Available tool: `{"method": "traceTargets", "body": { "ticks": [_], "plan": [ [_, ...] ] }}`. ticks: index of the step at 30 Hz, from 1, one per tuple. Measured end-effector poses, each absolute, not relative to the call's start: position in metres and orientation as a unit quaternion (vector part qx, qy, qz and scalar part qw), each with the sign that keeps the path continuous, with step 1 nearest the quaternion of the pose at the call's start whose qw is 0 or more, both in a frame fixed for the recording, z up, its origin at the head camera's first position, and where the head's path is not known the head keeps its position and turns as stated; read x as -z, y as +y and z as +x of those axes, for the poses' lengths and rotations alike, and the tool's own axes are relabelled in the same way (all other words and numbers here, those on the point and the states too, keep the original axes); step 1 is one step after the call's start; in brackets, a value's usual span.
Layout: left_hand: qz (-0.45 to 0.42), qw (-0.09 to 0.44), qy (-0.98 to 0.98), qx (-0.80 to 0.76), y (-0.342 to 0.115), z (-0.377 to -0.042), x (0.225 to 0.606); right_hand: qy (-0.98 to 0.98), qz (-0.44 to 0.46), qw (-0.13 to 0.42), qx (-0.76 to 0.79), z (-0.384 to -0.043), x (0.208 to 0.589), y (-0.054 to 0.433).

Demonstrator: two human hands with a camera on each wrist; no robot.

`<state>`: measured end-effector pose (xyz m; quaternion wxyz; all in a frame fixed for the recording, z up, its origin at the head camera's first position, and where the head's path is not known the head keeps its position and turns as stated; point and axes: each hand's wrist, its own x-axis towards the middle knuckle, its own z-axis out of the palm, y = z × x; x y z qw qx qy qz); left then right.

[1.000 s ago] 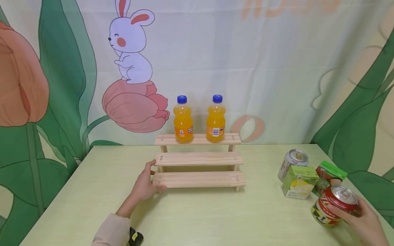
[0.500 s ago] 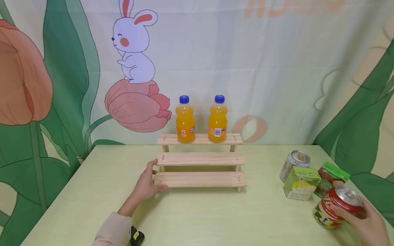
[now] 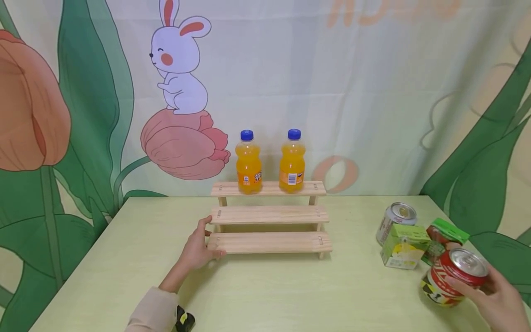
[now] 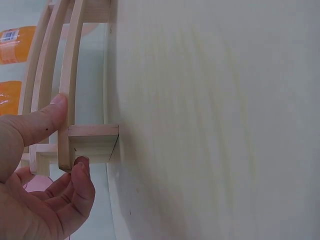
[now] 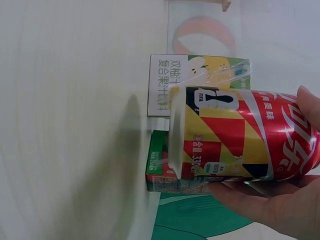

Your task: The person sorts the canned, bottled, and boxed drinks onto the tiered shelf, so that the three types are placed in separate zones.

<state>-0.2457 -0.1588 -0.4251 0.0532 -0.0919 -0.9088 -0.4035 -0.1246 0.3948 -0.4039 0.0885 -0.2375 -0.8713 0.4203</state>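
Evidently, the two hands do different jobs — one seems to brace, the other carries weight. The left hand (image 3: 196,249) grips the left end of the three-tier wooden rack (image 3: 269,242), thumb laid on the lowest shelf and fingers curled about its end, likely to keep so light a frame from sliding. The right hand (image 3: 499,299) holds the red can (image 3: 449,282) by its side, thumb across the near face and fingers behind; that wrap probably suits a smooth, round body, and it leaves the top uncovered. In the right wrist view the can's base appears lifted off the surface (image 3: 307,295), with a shadow beside it.

Just beyond the can stand a green-and-red carton (image 3: 445,236) and a pale green carton (image 3: 403,251), with a silver can (image 3: 397,221) behind the latter; whether these touch, I cannot tell. On the rack's top shelf, the left orange bottle (image 3: 249,168) and right orange bottle (image 3: 292,168) stand upright and apart — tall things at the back, perhaps so they hide nothing on the lower tiers.
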Motion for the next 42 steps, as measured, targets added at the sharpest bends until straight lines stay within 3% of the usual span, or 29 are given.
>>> {"method": "traceTargets", "body": {
  "ticks": [21,35,42],
  "plan": [
    [-0.089,0.054,-0.907,0.408,-0.160,-0.247,0.429,-0.875,-0.183,0.045,-0.446,-0.122,0.374,0.363],
    [-0.088,0.055,-0.911,0.399,-0.161,-0.250,0.432,-0.888,-0.066,0.112,-0.442,-0.130,0.372,0.343],
    [-0.086,0.053,-0.912,0.399,-0.161,-0.250,0.432,-0.881,-0.049,0.104,-0.459,-0.137,0.366,0.329]
  ]
}}
